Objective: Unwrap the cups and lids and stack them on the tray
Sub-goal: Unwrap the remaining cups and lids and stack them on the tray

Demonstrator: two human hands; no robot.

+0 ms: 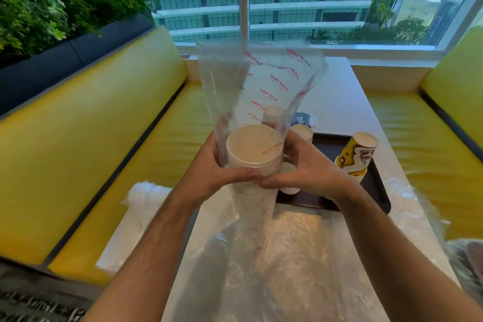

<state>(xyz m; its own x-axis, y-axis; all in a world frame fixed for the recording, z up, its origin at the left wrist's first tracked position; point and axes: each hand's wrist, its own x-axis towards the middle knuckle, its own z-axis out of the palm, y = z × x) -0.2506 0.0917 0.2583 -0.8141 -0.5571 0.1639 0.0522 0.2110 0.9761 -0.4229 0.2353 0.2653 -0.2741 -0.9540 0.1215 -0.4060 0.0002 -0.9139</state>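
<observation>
hands grip a cup stack (pixel 252 162) above the table (pixel 337 102): left hand (pixel 222 172) and right hand (pixel 305 167) curl round it, clear wrap (pixel 258 86) standing loose above; tray (pixel 376 191) just right.

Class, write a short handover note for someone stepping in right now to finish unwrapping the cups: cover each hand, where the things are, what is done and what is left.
Left hand: grips the stack of white cups from the left, through its plastic sleeve.
Right hand: grips the same stack from the right.
The stack stands upright over the table; the sleeve is open and stands loose above the rims.
Done: a yellow printed cup stack and a white stack are on the dark tray; loose wrap lies on the near table.
Left: pull this stack out of its sleeve and set it on the tray. No lids clearly visible.
</observation>
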